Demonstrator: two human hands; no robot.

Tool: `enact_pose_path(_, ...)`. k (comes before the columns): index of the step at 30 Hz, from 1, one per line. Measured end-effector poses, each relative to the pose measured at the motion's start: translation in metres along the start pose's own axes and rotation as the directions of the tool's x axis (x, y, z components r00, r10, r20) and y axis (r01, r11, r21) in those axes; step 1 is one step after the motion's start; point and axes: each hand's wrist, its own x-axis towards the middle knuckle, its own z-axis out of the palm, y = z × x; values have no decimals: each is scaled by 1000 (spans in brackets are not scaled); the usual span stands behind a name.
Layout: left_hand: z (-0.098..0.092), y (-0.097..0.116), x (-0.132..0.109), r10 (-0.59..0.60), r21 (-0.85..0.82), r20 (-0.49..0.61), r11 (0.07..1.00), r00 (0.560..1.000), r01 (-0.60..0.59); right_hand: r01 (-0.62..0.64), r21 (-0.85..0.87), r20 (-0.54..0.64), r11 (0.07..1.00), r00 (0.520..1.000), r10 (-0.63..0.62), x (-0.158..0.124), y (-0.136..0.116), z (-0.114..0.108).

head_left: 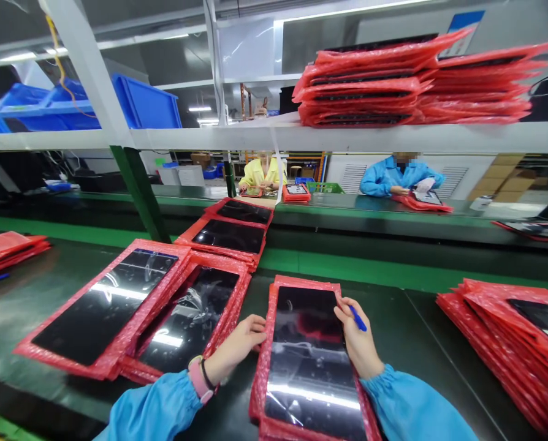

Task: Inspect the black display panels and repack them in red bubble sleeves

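In front of me a black glass screen panel (313,361) lies face up on red bubble-wrap bags (301,282). My left hand (239,340) is at the left edge of this pile, its fingers loosely bent against the red wrap and not closed round anything I can see. At the panel's upper right edge is my right hand (359,340), its fingers folded round a blue pen (357,318). The thumb and fingertips of that hand touch the panel's border. Ceiling lights reflect in the glass.
More panels on red wrap (106,306) lie to the left, with another pile (237,229) behind. A red stack (508,349) stands at the right. Overhead, a white shelf (237,138) carries red bags (361,86) and blue bins (145,104). Two people sit across the line.
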Motion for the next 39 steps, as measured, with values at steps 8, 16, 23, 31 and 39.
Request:
enact_pose_path(8,8,-8,14,-59,151,82,987,995,46,226,-103,38,969,974,-223,-18,-3,-3)
enact_pose_path(16,14,16,7,-40,103,154,994,987,24,136,-269,26,954,991,-134,28,5,-54)
enact_pose_path(23,26,41,-13,56,-84,156,996,986,-43,55,-250,131,967,991,-23,36,13,-67)
enact_pose_path(31,-73,66,-37,81,-83,-150,992,985,-94,56,-234,109,971,994,-31,33,12,-68)
enact_pose_path(39,-170,41,-60,20,62,-431,998,902,7,81,-277,121,957,991,-49,36,21,-69)
